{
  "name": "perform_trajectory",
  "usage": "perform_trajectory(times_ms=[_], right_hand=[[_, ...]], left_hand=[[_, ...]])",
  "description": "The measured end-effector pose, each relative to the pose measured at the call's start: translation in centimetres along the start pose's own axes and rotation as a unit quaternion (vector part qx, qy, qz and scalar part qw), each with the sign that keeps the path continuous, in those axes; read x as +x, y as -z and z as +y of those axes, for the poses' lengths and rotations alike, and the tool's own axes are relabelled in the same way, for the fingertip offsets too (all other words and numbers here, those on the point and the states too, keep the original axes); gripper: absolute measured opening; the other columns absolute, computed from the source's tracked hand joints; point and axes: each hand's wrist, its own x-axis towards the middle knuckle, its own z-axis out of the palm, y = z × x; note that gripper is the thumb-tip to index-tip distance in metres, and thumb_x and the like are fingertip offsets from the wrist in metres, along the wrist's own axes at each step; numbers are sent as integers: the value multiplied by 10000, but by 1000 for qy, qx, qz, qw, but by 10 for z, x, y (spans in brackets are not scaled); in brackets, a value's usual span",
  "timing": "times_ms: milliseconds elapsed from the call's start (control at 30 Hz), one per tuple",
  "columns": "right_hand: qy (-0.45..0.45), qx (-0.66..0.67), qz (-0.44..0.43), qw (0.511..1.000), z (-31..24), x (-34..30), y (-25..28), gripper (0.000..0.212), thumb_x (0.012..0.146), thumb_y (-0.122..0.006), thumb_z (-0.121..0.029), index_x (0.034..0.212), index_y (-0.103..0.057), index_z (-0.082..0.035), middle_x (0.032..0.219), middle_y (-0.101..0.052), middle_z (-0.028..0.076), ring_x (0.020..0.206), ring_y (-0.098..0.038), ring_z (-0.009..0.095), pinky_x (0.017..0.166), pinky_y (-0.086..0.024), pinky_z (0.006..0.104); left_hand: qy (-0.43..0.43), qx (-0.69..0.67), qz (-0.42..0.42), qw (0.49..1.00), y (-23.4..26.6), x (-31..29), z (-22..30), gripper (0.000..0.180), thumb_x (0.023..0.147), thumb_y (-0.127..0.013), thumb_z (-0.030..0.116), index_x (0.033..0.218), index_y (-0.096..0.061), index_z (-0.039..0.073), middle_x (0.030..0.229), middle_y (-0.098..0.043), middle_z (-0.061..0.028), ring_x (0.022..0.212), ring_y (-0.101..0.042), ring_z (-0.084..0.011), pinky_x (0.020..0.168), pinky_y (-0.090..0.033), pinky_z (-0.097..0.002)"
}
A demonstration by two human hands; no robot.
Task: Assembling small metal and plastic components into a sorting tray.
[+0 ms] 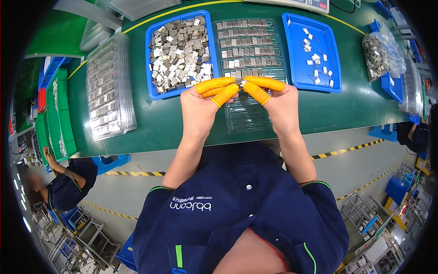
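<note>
My left hand and my right hand, with yellow finger cots on thumbs and fingers, meet over a clear plastic tray. Their fingertips pinch a small square metal piece between them; the fingers cover most of it. Beyond the hands, the tray holds several rows of square grey pieces with thin wires. Left of it, a blue bin is heaped with loose silvery square pieces. To the right, a shallower-filled blue bin has scattered white squares with thin leads.
Stacked clear trays with pieces lie at the left of the green table. Green bins stand farther left, near a co-worker. A white device with keys sits at the back. A filled plastic bag rests far right.
</note>
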Motion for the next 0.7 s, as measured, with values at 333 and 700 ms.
perform_trajectory(times_ms=[333, 700], right_hand=[[-56, 121, -182, 974, 0, -9, 12, 201, 662, -712, 36, 857, -665, 17, 931, -630, 85, 845, -595, 155, 759, -473, 255], [31, -31, -102, 994, -8, -20, 17, 163, 656, -736, -11, 807, -677, 5, 827, -646, 60, 799, -595, 139, 736, -467, 258]], left_hand=[[66, 40, -178, 981, 26, 0, 10, 176, 730, -667, -30, 902, -651, -65, 782, -657, -129, 652, -622, -145, 617, -508, -249], [124, -90, -164, 975, 12, -8, -11, 165, 735, -666, -26, 896, -656, -57, 771, -656, -117, 644, -617, -139, 610, -506, -244]])
